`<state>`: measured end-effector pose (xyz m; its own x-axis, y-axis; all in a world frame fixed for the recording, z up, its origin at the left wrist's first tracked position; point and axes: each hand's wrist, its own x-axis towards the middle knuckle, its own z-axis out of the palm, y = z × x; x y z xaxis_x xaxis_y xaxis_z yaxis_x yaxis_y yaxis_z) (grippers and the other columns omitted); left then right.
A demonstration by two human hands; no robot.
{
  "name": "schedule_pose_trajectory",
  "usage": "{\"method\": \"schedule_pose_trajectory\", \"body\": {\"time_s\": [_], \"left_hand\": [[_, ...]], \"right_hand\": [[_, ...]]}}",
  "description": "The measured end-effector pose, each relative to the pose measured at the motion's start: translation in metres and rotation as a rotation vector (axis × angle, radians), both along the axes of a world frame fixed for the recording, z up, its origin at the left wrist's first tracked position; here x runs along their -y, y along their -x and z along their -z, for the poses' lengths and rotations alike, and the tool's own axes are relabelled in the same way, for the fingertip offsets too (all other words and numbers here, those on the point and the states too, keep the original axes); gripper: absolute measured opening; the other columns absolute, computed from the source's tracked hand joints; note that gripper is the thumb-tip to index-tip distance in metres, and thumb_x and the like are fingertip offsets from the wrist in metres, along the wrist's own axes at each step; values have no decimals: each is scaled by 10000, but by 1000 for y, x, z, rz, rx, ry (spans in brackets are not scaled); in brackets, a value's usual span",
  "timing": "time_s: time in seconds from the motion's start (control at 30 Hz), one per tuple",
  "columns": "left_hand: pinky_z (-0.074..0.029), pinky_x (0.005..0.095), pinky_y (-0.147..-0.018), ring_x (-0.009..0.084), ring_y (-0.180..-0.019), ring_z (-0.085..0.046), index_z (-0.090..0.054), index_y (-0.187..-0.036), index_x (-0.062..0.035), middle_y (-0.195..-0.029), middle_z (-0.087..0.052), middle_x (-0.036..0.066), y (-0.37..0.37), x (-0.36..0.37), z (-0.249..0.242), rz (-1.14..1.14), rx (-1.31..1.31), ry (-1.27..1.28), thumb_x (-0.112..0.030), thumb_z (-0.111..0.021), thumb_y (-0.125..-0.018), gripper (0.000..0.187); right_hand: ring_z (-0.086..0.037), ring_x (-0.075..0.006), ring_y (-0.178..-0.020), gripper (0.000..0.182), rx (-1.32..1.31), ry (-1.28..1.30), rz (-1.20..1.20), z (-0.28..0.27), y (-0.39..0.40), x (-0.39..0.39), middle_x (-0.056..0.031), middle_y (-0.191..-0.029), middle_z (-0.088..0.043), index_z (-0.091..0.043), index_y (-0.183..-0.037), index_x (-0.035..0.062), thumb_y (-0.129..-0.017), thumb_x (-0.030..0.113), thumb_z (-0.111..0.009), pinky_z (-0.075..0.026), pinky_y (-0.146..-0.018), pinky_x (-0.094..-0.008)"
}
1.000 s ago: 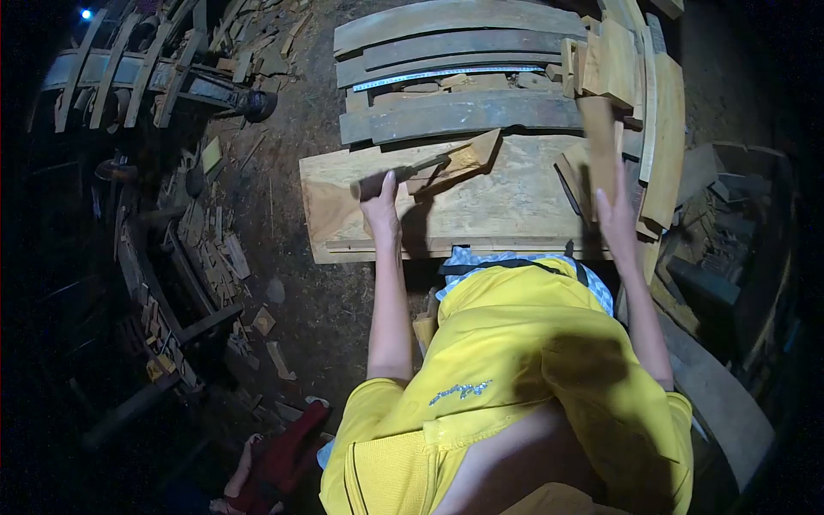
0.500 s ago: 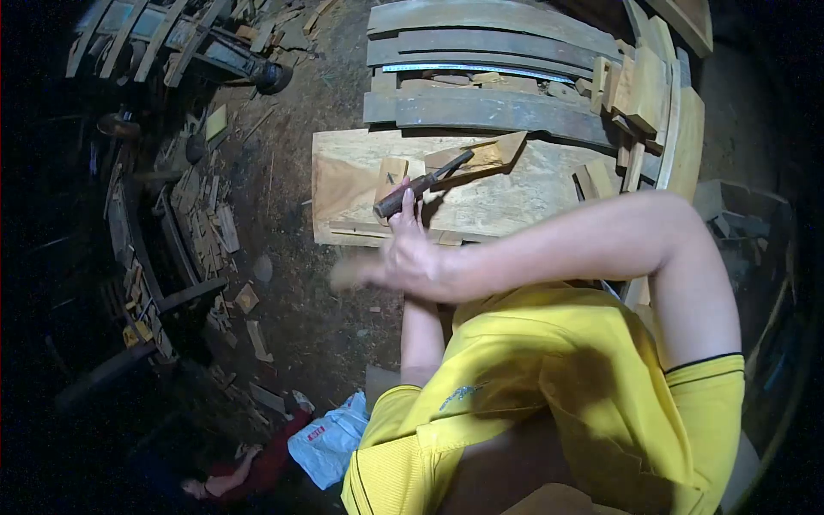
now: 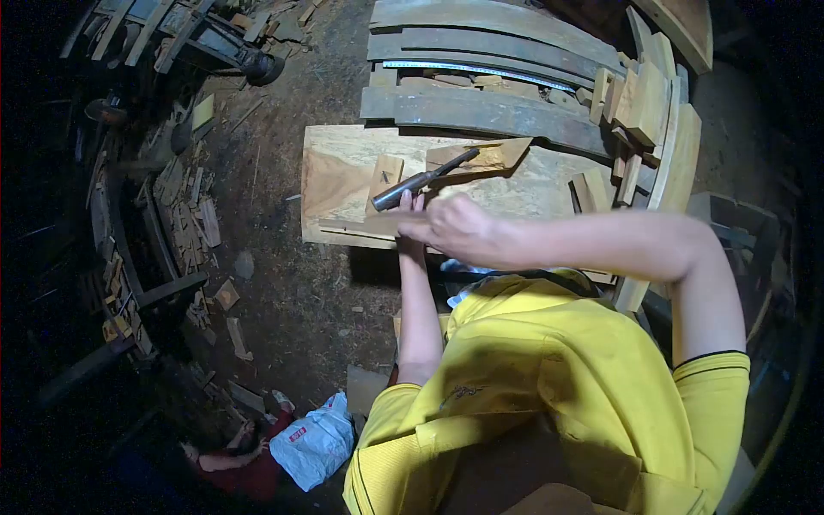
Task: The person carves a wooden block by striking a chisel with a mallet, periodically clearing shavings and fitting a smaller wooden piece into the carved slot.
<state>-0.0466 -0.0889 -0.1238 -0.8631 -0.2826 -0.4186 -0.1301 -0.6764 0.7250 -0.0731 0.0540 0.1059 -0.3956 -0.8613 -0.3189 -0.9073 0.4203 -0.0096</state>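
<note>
My left hand reaches up from below, its fingers closed at the thick dark handle of a chisel. The chisel slants to the upper right, its narrow end over a notched wood block on a pale plank. Under the handle lies a small wooden piece with dark marks. My right hand is a closed fist crossing in front of my left wrist. From it a motion-smeared brown wooden piece juts to the left; its full shape is lost in the blur.
Grey boards lie beyond the plank, with a measuring strip between them. Wood blocks are stacked at the right. Scraps litter the ground at left. A person in red is at lower left beside a pale bag.
My right hand has moved up and to the right with the blurred wooden piece, from below the plank to over its near edge. My left hand stays at the chisel.
</note>
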Motion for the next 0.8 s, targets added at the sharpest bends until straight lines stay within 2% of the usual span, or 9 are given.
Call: {"method": "schedule_pose_trajectory", "body": {"time_s": [0.13, 0.2, 0.3, 0.33, 0.4, 0.43, 0.5, 0.6, 0.8], "left_hand": [[-473, 276, -823, 162, -953, -571, -521, -1160, -8, -1092, -581, 73, 9, -23, -25, -18, 1, 71, -189, -572, -885, 333], [-438, 267, -835, 132, -919, -557, -526, -1136, 11, -1029, -587, 37, 16, -28, -38, 98, -308, 48, -210, -563, -895, 329], [-455, 271, -809, 118, -908, -553, -534, -1089, -29, -997, -587, 46, 46, -51, -88, 176, -228, 611, -162, -557, -896, 236], [-458, 269, -799, 117, -904, -553, -531, -1075, -32, -990, -589, 46, 56, -65, -95, 195, -300, 527, -139, -567, -886, 220], [-462, 267, -784, 114, -897, -552, -517, -1049, -51, -975, -592, 45, 74, -95, -98, 292, -332, 390, -98, -595, -861, 208], [-468, 273, -758, 125, -863, -558, -516, -1036, -68, -956, -595, 53, 80, -111, -107, 383, -397, 643, -142, -621, -849, 226], [-461, 330, -702, 245, -787, -580, -509, -1021, -51, -893, -583, 120, 94, -150, -98, 476, -525, 910, -170, -675, -770, 323], [-419, 403, -777, 354, -861, -525, -498, -1055, -42, -897, -542, 177, 95, -202, -82, 671, -875, 1139, -70, -569, -695, 368], [-374, 451, -769, 346, -936, -475, -461, -1053, -62, -960, -490, 152, 77, -241, -67, 915, -895, 1376, -103, -647, -699, 402]], "right_hand": [[-612, -287, -634, 564, 518, 165, 445, -30, -25, -60, -168, -756, -596, -285, -1371, 199, -865, 262, -524, -499, -574, -408], [-617, -352, -754, 575, 513, 398, 756, -17, -43, -100, -218, -844, -606, -249, -1389, 221, -881, 284, -513, -494, -680, -434], [-614, -372, -863, 564, 524, 472, 1383, -20, -60, -157, -270, -980, -597, -214, -1407, 262, -908, 267, -477, -475, -737, -441], [-592, -364, -960, 570, 377, 476, 1487, -11, -69, -179, -266, -1103, -563, -199, -1415, 252, -911, 234, -465, -458, -829, -415], [-489, -350, -1145, 552, 149, 704, 1537, 5, -85, -219, -227, -1293, -444, -233, -1409, 179, -901, 193, -449, -391, -960, -383], [-371, -288, -1265, 528, 93, 841, 1542, 13, -93, -236, -179, -1384, -356, -259, -1399, 103, -905, 169, -437, -301, -1028, -338], [-314, -256, -1301, 514, 79, 913, 1613, 11, -106, -254, -150, -1404, -331, -266, -1393, 77, -912, 160, -427, -249, -1053, -325], [-370, -265, -1264, 506, 4, 904, 1644, 14, -116, -268, -151, -1385, -358, -274, -1391, 82, -919, 179, -424, -278, -1035, -328], [-443, -267, -1194, 492, -75, 870, 1692, 15, -129, -279, -157, -1359, -388, -281, -1392, 99, -932, 211, -416, -332, -995, -345]]}}
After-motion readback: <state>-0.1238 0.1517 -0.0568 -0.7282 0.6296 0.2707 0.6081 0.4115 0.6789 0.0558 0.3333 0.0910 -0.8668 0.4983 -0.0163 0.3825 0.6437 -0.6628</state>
